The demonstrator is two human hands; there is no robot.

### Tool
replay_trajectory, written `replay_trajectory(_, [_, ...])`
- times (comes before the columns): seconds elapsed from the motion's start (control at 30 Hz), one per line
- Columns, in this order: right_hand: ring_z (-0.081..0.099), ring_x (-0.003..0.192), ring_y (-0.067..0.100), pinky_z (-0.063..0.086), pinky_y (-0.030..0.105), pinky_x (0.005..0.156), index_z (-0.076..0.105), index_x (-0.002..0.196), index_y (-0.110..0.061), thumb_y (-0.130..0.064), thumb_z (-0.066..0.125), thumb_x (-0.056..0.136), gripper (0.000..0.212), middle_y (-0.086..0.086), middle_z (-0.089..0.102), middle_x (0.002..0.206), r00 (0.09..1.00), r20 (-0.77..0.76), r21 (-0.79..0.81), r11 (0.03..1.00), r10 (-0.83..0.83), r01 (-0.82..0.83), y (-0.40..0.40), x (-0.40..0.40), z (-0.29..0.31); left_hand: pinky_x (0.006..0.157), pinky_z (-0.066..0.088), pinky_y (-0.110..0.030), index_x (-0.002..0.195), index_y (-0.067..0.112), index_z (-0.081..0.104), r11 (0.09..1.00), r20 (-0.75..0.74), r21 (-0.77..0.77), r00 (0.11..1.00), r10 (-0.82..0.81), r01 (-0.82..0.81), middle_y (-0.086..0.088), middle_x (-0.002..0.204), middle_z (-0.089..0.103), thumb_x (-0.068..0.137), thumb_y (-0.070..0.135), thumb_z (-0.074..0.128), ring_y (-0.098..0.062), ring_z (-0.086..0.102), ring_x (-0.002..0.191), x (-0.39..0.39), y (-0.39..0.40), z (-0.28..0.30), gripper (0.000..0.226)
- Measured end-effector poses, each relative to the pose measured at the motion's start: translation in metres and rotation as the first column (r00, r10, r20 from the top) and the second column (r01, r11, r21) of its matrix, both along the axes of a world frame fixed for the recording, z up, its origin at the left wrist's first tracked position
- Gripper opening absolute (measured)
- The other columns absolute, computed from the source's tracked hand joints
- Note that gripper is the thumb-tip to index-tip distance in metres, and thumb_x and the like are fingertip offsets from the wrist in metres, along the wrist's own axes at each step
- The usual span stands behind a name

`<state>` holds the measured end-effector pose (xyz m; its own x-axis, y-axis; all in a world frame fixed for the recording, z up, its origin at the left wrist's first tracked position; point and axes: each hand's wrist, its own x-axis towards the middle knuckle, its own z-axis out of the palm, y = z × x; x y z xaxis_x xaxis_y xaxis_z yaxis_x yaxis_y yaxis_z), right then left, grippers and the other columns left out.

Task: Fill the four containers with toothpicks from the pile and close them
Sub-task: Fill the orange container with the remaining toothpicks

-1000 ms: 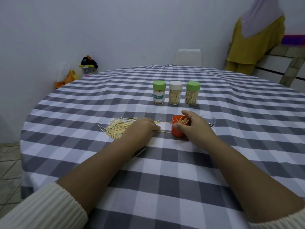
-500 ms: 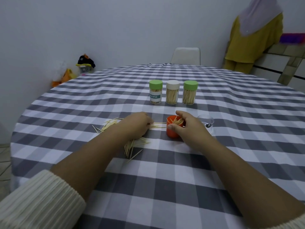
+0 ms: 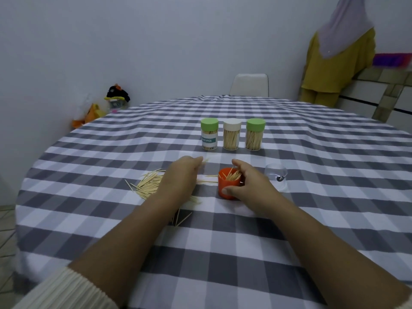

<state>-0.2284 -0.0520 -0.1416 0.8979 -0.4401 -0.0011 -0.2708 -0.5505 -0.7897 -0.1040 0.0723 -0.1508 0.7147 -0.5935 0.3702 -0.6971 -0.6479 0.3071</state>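
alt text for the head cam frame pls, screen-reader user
The right hand grips an open orange container partly filled with toothpicks, while the left hand pinches a few above the loose toothpick pile on a grey checked tablecloth. Behind stand three filled, capped containers; a clear lid lies right.

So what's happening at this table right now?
A person is filling toothpick jars. Three capped jars stand full at the back. The right hand grips the open orange cup, already holding some toothpicks. The left hand pinches a few sticks above the loose pile. A clear lid waits beside the cup.
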Motion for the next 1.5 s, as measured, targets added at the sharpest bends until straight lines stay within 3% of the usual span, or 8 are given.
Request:
replay_trajectory(0.07, [0.035,0.135,0.021,0.038,0.036,0.104,0.022,0.147,-0.031,-0.024,0.07,0.083,0.081,-0.002,0.031,0.151,1.0,-0.002,-0.008,1.0,0.01,-0.01,0.001,0.001,-0.001,0.092,0.044,-0.027,0.136,0.021,0.052,0.947,-0.174,-0.319,0.985,-0.013,-0.044,-0.005,0.125,0.062,0.099,0.016,0.049,-0.018,0.057,0.112,-0.002,-0.001,0.004,0.038])
replay_trajectory(0.17, [0.035,0.135,0.02,0.038,0.034,0.104,0.021,0.148,-0.031,-0.025,0.069,0.084,0.081,-0.003,0.031,0.151,1.0,-0.003,-0.027,0.999,0.025,-0.025,0.004,0.002,-0.001,0.091,0.049,-0.023,0.128,0.015,0.059,0.722,-0.395,-0.684,0.885,-0.248,-0.103,-0.003,0.117,0.068,0.094,0.013,0.058,-0.01,0.064,0.105,-0.009,-0.003,0.01,0.034])
replay_trajectory(0.33, [0.035,0.135,0.021,0.039,0.035,0.104,0.019,0.148,-0.031,-0.024,0.071,0.082,0.084,-0.002,0.03,0.151,0.999,-0.004,-0.009,0.999,0.039,-0.039,0.007,0.003,-0.001,0.087,0.054,-0.026,0.122,0.012,0.061,0.459,-0.452,-0.861,0.742,-0.494,-0.219,0.008,0.095,0.073,0.091,0.006,0.058,-0.01,0.069,0.095,-0.017,-0.007,0.016,0.031])
replay_trajectory(0.47, [0.036,0.135,0.021,0.038,0.034,0.104,0.018,0.148,-0.032,-0.024,0.073,0.08,0.088,-0.001,0.031,0.151,0.999,0.014,-0.003,0.999,0.048,-0.048,0.01,0.003,-0.001,0.085,0.055,-0.028,0.106,0.018,0.065,0.378,-0.484,-0.874,0.608,-0.63,-0.304,0.005,0.091,0.074,0.091,0.003,0.056,-0.016,0.069,0.097,-0.019,-0.01,0.015,0.023])
replay_trajectory(0.63, [0.037,0.134,0.02,0.037,0.034,0.105,0.017,0.148,-0.031,-0.023,0.074,0.08,0.089,0.0,0.032,0.151,0.998,0.03,0.013,0.998,0.054,-0.055,0.01,0.002,-0.001,0.094,0.05,-0.03,0.116,0.013,0.063,0.486,-0.504,-0.848,0.606,-0.615,-0.211,0.003,0.097,0.074,0.09,0.007,0.057,-0.011,0.069,0.097,-0.026,-0.012,0.008,0.027])
replay_trajectory(0.97, [0.038,0.135,0.021,0.039,0.036,0.106,0.016,0.149,-0.03,-0.021,0.072,0.082,0.088,0.001,0.031,0.152,0.998,0.028,0.011,0.998,0.056,-0.057,0.008,0.003,-0.002,0.093,0.05,-0.032,0.101,0.022,0.067,0.573,-0.539,-0.806,0.583,-0.608,-0.148,0.003,0.098,0.074,0.088,0.012,0.061,-0.013,0.068,0.099,-0.025,-0.011,0.004,0.017])
replay_trajectory(1.2, [0.04,0.132,0.02,0.04,0.033,0.103,0.016,0.148,-0.031,-0.02,0.073,0.08,0.09,0.002,0.033,0.15,0.998,0.035,0.013,0.998,0.055,-0.055,0.007,0.004,-0.004,0.071,0.047,-0.009,0.095,0.033,0.069,0.685,-0.521,-0.728,0.672,-0.526,-0.029,0.01,0.101,0.072,0.084,0.027,0.066,0.002,0.063,0.098,-0.023,-0.002,0.007,0.013])
replay_trajectory(1.5, [0.041,0.132,0.021,0.04,0.034,0.102,0.017,0.148,-0.031,-0.02,0.076,0.077,0.093,0.003,0.036,0.149,0.997,0.028,0.02,0.997,0.078,-0.079,0.008,0.002,-0.003,0.077,0.043,-0.018,0.122,0.028,0.063,0.966,-0.535,-0.227,0.813,-0.228,0.121,0.013,0.121,0.061,0.09,0.031,0.062,0.0,0.056,0.099,0.005,0.036,0.016,0.032])
